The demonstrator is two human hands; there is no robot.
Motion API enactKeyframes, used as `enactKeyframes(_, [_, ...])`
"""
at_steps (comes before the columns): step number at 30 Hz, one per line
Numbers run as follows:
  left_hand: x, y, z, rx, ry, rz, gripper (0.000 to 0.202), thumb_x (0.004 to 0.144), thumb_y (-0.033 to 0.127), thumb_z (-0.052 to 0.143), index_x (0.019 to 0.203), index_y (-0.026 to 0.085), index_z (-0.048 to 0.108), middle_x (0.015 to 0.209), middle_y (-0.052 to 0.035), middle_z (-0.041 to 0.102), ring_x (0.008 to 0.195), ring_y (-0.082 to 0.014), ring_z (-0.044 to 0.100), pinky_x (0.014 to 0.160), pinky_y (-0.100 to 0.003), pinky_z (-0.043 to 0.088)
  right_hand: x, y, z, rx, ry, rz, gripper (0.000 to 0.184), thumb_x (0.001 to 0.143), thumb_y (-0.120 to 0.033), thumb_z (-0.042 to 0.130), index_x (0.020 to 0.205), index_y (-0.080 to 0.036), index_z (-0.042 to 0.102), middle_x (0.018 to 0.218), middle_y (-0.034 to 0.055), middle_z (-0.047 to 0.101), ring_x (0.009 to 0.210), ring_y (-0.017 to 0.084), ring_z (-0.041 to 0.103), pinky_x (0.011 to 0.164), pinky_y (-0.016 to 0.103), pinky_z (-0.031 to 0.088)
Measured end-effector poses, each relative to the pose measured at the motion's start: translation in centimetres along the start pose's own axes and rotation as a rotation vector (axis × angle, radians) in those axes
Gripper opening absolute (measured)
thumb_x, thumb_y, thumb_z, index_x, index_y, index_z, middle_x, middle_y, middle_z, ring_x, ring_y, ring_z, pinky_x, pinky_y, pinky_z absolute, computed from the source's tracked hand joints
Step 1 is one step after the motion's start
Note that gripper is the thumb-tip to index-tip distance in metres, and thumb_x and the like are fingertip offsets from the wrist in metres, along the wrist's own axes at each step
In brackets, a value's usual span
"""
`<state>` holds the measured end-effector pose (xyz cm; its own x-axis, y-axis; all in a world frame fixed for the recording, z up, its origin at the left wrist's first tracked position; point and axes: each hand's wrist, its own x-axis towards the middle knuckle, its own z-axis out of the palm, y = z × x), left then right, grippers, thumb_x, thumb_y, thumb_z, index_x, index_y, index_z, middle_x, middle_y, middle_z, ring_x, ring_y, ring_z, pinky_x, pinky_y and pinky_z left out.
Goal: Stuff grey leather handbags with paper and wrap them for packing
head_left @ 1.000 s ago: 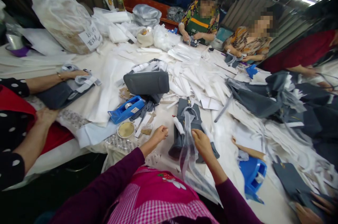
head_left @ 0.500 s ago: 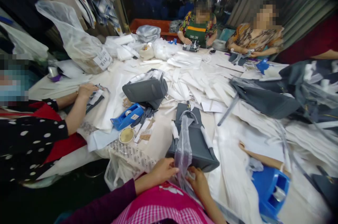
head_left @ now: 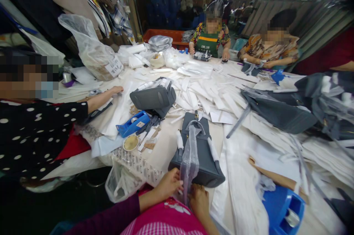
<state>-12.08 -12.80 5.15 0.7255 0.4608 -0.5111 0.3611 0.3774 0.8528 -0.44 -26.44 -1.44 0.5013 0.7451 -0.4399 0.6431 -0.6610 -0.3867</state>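
Note:
A grey handbag [head_left: 203, 154] lies flat on the white table [head_left: 166, 146] straight ahead of me, its handle wrapped in white paper. A strip of clear plastic film [head_left: 189, 161] runs from the handle down to my lap. My left hand [head_left: 168, 185] pinches the film's lower end at the bag's near edge. My right hand [head_left: 198, 200] is closed on the same film just beside it.
A blue tape dispenser [head_left: 133, 124] and a round tin [head_left: 131, 142] sit to the left, another grey bag [head_left: 153, 98] behind them. A second blue dispenser [head_left: 284, 209] is at lower right. A person in polka dots reaches in from the left; two people sit across. White paper strips [head_left: 210, 91] cover the middle.
My hands have slid down the film from the bag's middle to its near edge by my lap. The view tilted up. The polka-dot person's arm stretched further onto the table.

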Motion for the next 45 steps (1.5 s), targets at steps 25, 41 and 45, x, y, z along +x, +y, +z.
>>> enactKeyframes(25, [-1.5, 8.7, -5.2, -0.466, -0.027, 0.145, 0.045, 0.08, 0.054, 0.062, 0.096, 0.012, 0.062, 0.072, -0.004, 0.064, 0.055, -0.0124, 0.058, 0.062, -0.028, 0.05, -0.9, -3.1, -1.6, 0.83, -0.207, -0.152, 0.049, 0.068, -0.058, 0.062, 0.094, -0.018, 0.072, 0.09, 0.0105, 0.07, 0.089, 0.031, 0.064, 0.08, 0.042, 0.049])
enactKeyframes(41, [11.6, 7.6, -14.3, 0.079, 0.475, 0.153, 0.026, 0.084, 0.037, 0.052, 0.09, 0.012, 0.053, 0.068, -0.0031, 0.061, 0.041, -0.0079, 0.045, 0.044, -0.021, 0.037, 0.9, -4.0, -2.6, 1.121, -0.341, -0.264, 0.053, 0.071, -0.068, 0.06, 0.093, -0.021, 0.065, 0.073, -0.0004, 0.055, 0.066, 0.015, 0.05, 0.065, 0.028, 0.042])
enactKeyframes(45, [12.4, 7.2, -14.8, 0.204, 0.615, 0.135, 0.017, 0.079, 0.026, 0.057, 0.089, 0.013, 0.055, 0.076, -0.007, 0.062, 0.069, -0.019, 0.059, 0.063, -0.028, 0.046, 2.2, -0.4, -10.7, 1.229, -0.281, -0.233, 0.052, 0.076, -0.064, 0.057, 0.096, -0.018, 0.066, 0.059, -0.0043, 0.041, 0.053, 0.011, 0.036, 0.052, 0.024, 0.032])
